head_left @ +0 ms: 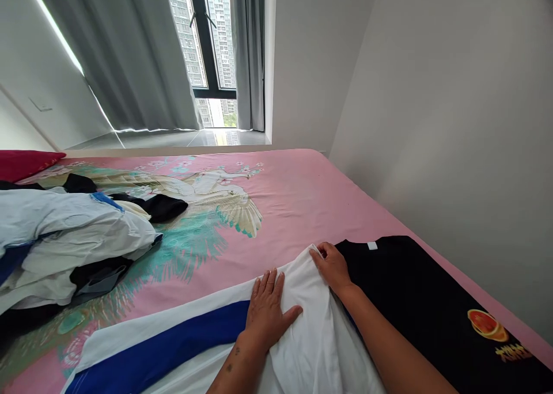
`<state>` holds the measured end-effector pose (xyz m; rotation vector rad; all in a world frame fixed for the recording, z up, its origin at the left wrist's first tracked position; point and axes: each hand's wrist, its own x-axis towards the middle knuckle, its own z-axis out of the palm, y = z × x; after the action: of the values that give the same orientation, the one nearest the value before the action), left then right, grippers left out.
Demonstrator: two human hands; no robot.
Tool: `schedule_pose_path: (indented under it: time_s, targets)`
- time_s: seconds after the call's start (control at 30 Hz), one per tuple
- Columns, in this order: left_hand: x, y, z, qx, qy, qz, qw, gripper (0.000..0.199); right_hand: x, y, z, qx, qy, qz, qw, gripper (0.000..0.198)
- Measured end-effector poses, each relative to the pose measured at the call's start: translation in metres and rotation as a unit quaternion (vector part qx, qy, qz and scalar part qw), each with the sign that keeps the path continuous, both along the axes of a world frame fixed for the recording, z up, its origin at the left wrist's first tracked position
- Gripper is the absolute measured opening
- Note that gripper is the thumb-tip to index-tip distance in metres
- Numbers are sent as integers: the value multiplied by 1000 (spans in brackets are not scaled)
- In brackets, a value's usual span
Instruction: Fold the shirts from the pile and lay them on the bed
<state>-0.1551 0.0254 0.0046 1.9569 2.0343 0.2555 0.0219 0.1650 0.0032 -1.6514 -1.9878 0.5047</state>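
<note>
A white garment with a broad blue stripe (185,332) lies spread on the bed in front of me. My left hand (268,307) rests flat on it, fingers outstretched, where the blue stripe meets the white cloth. At the garment's far right corner, my right hand (332,265) pinches the white fabric between thumb and fingers, lifting it slightly. Just to the right lies a black T-shirt (401,302), laid flat, with a white neck label and an orange print. The lower part of the white garment runs out of view.
A heap of white, black and blue clothes (86,238) lies on the left of the bed. The pink bedsheet (298,192) has a bird pattern. A red pillow (26,162) is at the far left. A wall (453,123) borders the right; grey curtains (129,54) hang by the window.
</note>
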Motion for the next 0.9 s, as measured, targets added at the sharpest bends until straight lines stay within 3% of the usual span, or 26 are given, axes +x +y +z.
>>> schedule_pose_path:
  time_s: [0.17, 0.27, 0.37, 0.5, 0.6, 0.7, 0.8, 0.9]
  targets:
    - [0, -1, 0, -7, 3, -1, 1000, 83, -5, -9, 10, 29, -13, -1, 999, 35]
    - [0, 0, -1, -6, -1, -2, 1000, 82, -14, -30, 19, 48, -39, 110, 992, 38]
    - [-2, 4, 0, 1, -12, -4, 1000, 81, -19, -49, 16, 12, -90, 213, 973, 37]
    - [-1, -10, 15, 9, -49, 4, 999, 74, -14, -53, 4, -49, -139, 227, 963, 50]
    - [-1, -55, 32, 34, -57, -25, 997, 62, -11, -51, 1, -66, -140, 224, 962, 52]
    - [-12, -128, 40, 46, -36, -93, 994, 49, -7, -59, 5, -49, -117, 208, 970, 53]
    - [-37, -201, 26, 56, 17, -87, 994, 43, 0, -82, 15, -3, -82, 206, 975, 48]
    - [-63, -252, 6, 83, 63, -50, 993, 43, 11, -115, 26, 41, -58, 256, 964, 45]
